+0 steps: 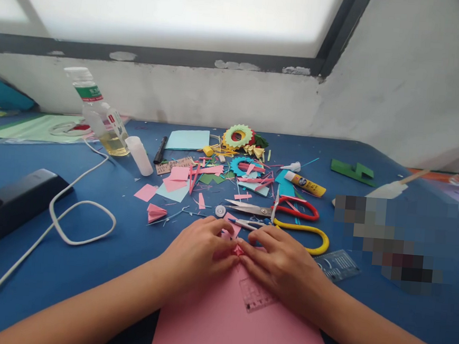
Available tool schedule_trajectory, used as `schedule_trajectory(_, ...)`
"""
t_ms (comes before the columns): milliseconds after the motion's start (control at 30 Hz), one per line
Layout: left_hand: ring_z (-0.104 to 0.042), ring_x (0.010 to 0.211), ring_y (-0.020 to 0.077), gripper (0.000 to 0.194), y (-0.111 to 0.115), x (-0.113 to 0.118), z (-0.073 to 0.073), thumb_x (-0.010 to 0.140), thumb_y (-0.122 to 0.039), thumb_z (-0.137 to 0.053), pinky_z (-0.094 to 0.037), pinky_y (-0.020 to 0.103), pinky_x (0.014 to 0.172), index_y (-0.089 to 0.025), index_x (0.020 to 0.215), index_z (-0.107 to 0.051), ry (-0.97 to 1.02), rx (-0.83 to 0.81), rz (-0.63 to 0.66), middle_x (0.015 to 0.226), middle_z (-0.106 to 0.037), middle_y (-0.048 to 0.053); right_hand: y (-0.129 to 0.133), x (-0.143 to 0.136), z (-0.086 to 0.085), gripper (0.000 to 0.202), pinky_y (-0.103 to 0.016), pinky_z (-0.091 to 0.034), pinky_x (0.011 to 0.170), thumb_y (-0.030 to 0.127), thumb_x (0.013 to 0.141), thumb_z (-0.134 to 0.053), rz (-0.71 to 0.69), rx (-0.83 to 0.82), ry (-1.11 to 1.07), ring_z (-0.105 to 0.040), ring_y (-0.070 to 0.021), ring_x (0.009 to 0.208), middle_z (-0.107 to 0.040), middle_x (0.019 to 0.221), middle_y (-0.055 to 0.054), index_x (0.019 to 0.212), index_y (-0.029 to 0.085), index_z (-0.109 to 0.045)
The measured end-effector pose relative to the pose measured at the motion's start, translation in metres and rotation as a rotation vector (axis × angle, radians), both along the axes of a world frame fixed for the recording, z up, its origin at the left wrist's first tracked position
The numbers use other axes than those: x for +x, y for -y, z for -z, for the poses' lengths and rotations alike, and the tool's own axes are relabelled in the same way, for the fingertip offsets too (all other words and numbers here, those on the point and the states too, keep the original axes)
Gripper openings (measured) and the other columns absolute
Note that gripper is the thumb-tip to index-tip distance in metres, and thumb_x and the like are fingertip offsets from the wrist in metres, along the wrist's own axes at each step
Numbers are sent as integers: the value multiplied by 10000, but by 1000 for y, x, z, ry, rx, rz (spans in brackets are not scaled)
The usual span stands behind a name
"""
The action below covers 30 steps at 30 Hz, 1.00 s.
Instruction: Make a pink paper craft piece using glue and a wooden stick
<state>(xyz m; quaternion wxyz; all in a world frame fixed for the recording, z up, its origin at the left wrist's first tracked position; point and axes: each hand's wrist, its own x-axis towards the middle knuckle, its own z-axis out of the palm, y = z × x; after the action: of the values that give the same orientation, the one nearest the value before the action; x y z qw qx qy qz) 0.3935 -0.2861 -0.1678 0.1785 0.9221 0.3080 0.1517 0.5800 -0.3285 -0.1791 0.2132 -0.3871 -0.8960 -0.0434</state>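
Here, my left hand [203, 244] and right hand [284, 258] sit together, fingertips pinching a pink fold [238, 250], its shape hard to make out, at the far end of the sheet [240, 334]. A stencil [257, 296] lies by my right hand; beyond are scissors [266, 211], scraps [179, 173] and glue [306, 184].

Blue table [134, 276], cluttered; clock centred on the white cap [220, 210]. Pink sheet [240, 337] flat at 6. Scissors [299, 215] at 3, blades towards the cap; glue tube [305, 184] between 2 and 3. Loose paper scraps [179, 173], mostly pink, 10 through 1. Pale pad [188, 139] at 11, marker [161, 149] just beside. Bottle [94, 117] upright at 10. Cable [86, 203] looped at 9, black box [20, 203] beyond.
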Motion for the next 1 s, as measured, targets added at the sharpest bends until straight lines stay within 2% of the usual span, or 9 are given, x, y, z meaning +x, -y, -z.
schedule_trajectory(200, -524, 785, 158, 216, -1, -1, 5, 855, -298, -508, -422, 317, 730, -210, 792, -695, 32, 75, 24, 951, -637, 24, 8, -6, 3, 255, -338, -451, 562, 84, 882, -404, 9, 62, 204, -516, -202, 647, -590, 727, -98, 913, 59, -655)
schedule_trajectory(300, -516, 729, 143, 197, -2, 0, 6, 834, -261, -543, -408, 291, 693, -203, 720, -694, 81, 52, 21, 835, -642, 15, 7, -5, 6, 252, -314, -441, 558, 137, 897, -418, 60, -4, 42, -515, -186, 635, -580, 704, -77, 903, 87, -665)
schedule_trajectory(400, -536, 733, 139, 132, -3, 1, 8, 786, -227, -605, -417, 268, 676, -200, 693, -694, 109, -9, -23, 790, -624, 16, 3, -1, 8, 197, -281, -444, 593, 209, 882, -497, 131, -177, -225, -538, -162, 677, -587, 752, -55, 859, 151, -683)
schedule_trajectory(467, -554, 737, 134, 101, -4, 2, 8, 772, -225, -621, -432, 251, 670, -194, 714, -697, 121, -32, -41, 791, -619, 19, 1, 1, 8, 155, -270, -447, 618, 197, 857, -540, 136, -262, -309, -553, -153, 704, -594, 781, -50, 831, 161, -688)
schedule_trajectory(700, -576, 762, 134, 126, -6, -1, 4, 768, -160, -589, -446, 243, 688, -201, 785, -707, 134, -101, 6, 802, -633, 19, -1, 4, 2, 151, -265, -464, 670, 129, 842, -538, 0, -313, -332, -575, -155, 761, -627, 819, -60, 870, 143, -685)
schedule_trajectory(867, -576, 740, 136, 136, -5, 0, 4, 767, -149, -574, -438, 256, 690, -194, 758, -702, 151, -112, -3, 774, -644, 18, 0, 2, 5, 158, -286, -477, 660, 147, 852, -522, 32, -278, -304, -586, -171, 754, -640, 815, -73, 842, 133, -679)
schedule_trajectory(1000, -577, 702, 132, 117, -1, 0, 6, 758, -146, -563, -439, 257, 659, -176, 771, -675, 178, -114, -60, 757, -650, 14, 2, 1, 5, 153, -297, -477, 632, 167, 848, -523, 75, -237, -316, -608, -180, 729, -668, 795, -63, 854, 151, -675)
